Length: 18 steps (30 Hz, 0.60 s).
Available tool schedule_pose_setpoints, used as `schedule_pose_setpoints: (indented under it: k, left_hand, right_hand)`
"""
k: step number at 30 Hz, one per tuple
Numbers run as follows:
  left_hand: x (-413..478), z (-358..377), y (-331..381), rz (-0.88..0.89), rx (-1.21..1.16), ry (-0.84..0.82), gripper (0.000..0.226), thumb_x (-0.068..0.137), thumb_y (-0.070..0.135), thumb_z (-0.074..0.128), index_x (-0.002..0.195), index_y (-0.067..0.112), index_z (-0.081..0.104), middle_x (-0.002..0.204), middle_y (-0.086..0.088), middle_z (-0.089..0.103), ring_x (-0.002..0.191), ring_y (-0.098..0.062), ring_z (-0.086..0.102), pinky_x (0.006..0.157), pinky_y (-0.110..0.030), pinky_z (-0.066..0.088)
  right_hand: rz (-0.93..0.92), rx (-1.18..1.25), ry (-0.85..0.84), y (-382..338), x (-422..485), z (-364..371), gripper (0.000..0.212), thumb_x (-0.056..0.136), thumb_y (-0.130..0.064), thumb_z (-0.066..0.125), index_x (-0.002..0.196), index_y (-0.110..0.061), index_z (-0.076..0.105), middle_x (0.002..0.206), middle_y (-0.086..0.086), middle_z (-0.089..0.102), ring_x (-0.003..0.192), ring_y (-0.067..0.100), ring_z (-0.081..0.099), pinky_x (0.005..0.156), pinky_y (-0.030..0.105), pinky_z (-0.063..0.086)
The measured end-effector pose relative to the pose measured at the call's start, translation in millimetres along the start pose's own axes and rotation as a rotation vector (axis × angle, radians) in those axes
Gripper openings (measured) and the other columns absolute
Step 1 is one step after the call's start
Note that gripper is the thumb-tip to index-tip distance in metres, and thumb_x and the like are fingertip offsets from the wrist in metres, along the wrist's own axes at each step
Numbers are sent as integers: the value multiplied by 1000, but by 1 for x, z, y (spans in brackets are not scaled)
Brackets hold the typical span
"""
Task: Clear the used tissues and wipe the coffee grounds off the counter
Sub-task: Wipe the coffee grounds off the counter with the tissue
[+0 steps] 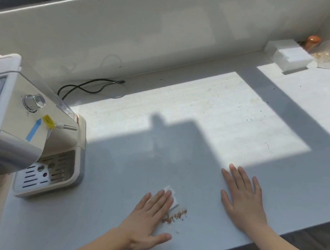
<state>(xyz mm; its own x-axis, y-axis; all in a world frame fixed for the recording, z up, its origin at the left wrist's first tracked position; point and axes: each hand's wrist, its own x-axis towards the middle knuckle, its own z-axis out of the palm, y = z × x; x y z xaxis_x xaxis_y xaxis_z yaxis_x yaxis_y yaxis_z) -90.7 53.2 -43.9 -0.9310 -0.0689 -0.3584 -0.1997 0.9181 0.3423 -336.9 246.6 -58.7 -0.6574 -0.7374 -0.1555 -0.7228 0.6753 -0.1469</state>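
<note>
My left hand [149, 216] lies flat on a white tissue [172, 197] on the pale counter [181, 127], pressing it down; only a corner and an edge of the tissue show. A small heap of brown coffee grounds [175, 216] sits right beside my fingers, at the tissue's right edge. My right hand [244, 196] rests flat on the counter farther right, fingers spread, with nothing under it. A few dark specks dot the sunlit part of the counter farther back.
A cream espresso machine [20, 124] with its drip tray [49, 174] stands at the left, its black cable [86, 87] trailing behind. A white tissue box [288, 55], a clear bag and a brown-topped item sit in the far right corner. The counter's front edge runs near my wrists.
</note>
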Motion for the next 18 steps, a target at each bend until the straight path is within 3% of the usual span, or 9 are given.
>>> schedule_pose_setpoints:
  k: [5,9,13,18]
  left_hand:
    - [-6,-10,-41,-337,-79,125,84,81,75,4,142,26,-26,150,12,-36,137,-4,-34,108,-27,-29]
    - [-11,-17,-71,-511,-120,134,85,79,74,2,142,24,-26,151,9,-33,135,-5,-36,111,-31,-25]
    - [-7,-15,-62,-519,-146,144,87,75,75,0,140,25,-28,151,10,-34,135,-4,-37,110,-31,-26]
    - [3,4,1,-410,-144,168,85,78,76,-5,142,26,-27,148,12,-38,135,-4,-37,108,-31,-30]
  right_hand:
    - [-2,-4,9,1,0,2,63,89,-49,14,149,-31,12,159,-6,11,146,11,1,117,43,-1]
    - [-12,-1,21,2,0,3,63,89,-49,15,149,-30,15,159,-5,13,146,11,2,117,44,1]
    - [-18,-10,17,1,0,4,63,89,-48,14,150,-29,12,160,-5,10,146,12,0,118,46,2]
    - [-23,-8,14,1,1,4,64,89,-48,13,150,-28,13,160,-4,10,146,13,0,117,47,2]
